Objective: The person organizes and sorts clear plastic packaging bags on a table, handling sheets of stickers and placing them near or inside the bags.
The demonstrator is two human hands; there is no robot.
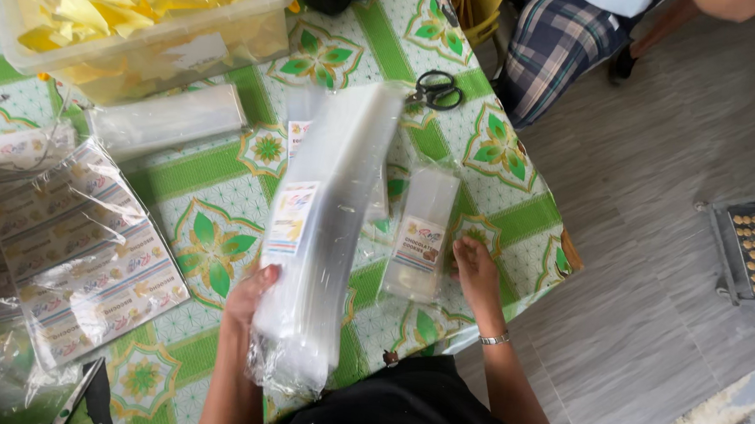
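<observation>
Step in hand: labelling bags. Left hand (250,290) is clamped on the bag stack (328,226) at centre frame; right hand (477,270), fingers apart, presses flat beside the labelled bag (421,234) on the surface (212,202). Next move likely calls for separating one bag.

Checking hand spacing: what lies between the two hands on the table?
In the head view, one labelled clear pouch lies flat between the left hand, gripping the stack of clear bags, and the right hand.

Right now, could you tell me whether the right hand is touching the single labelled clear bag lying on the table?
Touching. The head view shows the right hand with fingertips against the right edge of the labelled clear bag.
</observation>
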